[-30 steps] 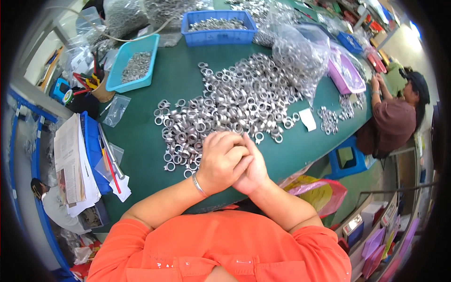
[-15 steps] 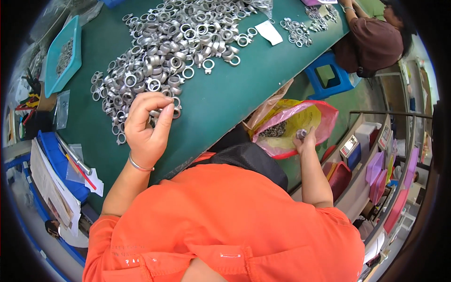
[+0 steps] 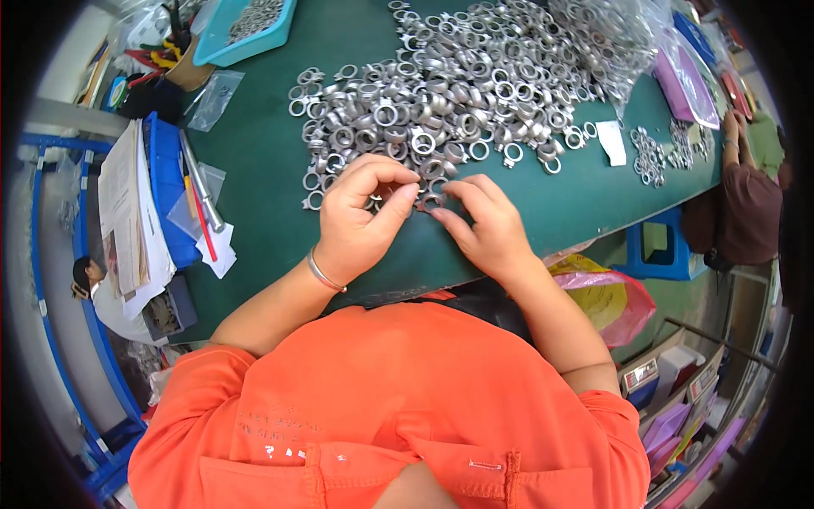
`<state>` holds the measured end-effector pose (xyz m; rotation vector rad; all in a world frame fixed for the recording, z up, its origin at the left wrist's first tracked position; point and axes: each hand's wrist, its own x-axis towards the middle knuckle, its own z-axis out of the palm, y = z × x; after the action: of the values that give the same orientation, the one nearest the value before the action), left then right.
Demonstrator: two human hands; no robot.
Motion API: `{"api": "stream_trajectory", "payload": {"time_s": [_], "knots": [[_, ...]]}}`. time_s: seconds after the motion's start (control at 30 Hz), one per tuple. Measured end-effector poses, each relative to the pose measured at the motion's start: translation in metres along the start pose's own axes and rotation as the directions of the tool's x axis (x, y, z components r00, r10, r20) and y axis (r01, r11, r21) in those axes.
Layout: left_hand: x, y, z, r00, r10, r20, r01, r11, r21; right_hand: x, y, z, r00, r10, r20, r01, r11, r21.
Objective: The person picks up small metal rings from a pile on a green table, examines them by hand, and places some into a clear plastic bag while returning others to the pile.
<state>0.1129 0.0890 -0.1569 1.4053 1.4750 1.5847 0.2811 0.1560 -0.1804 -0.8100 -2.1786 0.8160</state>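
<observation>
Over the near side of the green table (image 3: 254,246), both hands meet at a small metal ring clamp (image 3: 431,202) with a reddish tint inside. My left hand (image 3: 360,208) is closed in a pinch, its thumb and forefinger tips at the clamp's left side. From the other side my right hand (image 3: 492,225) curls thumb and fingers onto its right edge. The fingertips partly hide the clamp. Just beyond my hands spreads a large heap of grey metal ring clamps (image 3: 449,102).
A turquoise tray (image 3: 246,34) of small parts stands far left, near a blue bin (image 3: 170,195) with papers and a metal rod. To the right are a white paper (image 3: 610,142), a purple tray (image 3: 682,81), a pink-yellow bag (image 3: 606,297), a blue stool (image 3: 661,246) and a co-worker (image 3: 738,204).
My right hand has come up from the pink-yellow bag, where it held a metal piece, to the clamp at my left hand. The view has turned rightward.
</observation>
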Motion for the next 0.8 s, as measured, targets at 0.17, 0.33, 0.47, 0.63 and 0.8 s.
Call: {"api": "stream_trajectory", "payload": {"time_s": [0.17,0.33,0.47,0.63,0.8], "knots": [[-0.016,0.000,-0.013,0.962,-0.226,0.155,0.211,0.971,0.109,-0.002,0.003,0.010,0.976,0.204,0.083,-0.217,0.954,0.207],[-0.018,0.004,-0.006,0.708,-0.601,0.370,0.677,0.726,-0.117,-0.013,-0.005,0.007,0.977,0.213,0.004,-0.185,0.839,0.513],[-0.014,0.000,-0.005,0.727,-0.590,0.352,0.684,0.669,-0.292,-0.008,-0.015,-0.002,0.994,-0.074,-0.085,0.094,0.962,0.257],[-0.018,0.001,0.000,0.883,-0.370,0.290,0.460,0.808,-0.368,-0.008,-0.016,-0.001,0.996,-0.064,-0.059,0.081,0.937,0.339],[-0.019,0.001,-0.004,0.890,-0.295,0.348,0.387,0.891,-0.236,-0.014,-0.013,0.007,0.902,0.391,0.185,-0.373,0.488,0.789]]}}
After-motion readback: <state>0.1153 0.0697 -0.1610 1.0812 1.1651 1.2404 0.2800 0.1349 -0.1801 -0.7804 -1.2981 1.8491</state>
